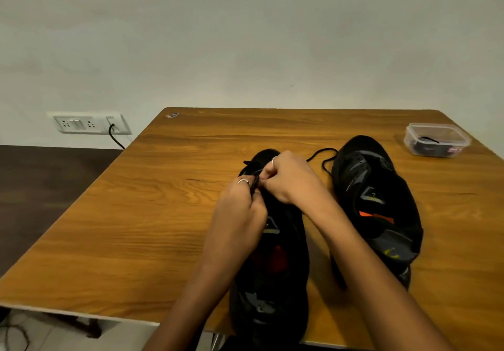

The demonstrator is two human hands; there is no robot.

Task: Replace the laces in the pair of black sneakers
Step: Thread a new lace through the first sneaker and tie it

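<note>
Two black sneakers stood side by side on the wood-grain table (136,214), toes toward its far edge. The left sneaker (272,269), matte fabric with grey panels and a red insole, lay near the table's near edge. Over its forefoot the left hand (240,209), a silver ring on one finger, pinched a thin black lace (255,183), and the right hand (291,179), also ringed, was curled tightly around the same lace. The right sneaker (376,209) sat toward the right edge, its eyelets bare, an orange patch inside. A loose cord (323,157) looped beside its toe. A clear rectangular plastic tub (436,140) occupied the far right corner.
</note>
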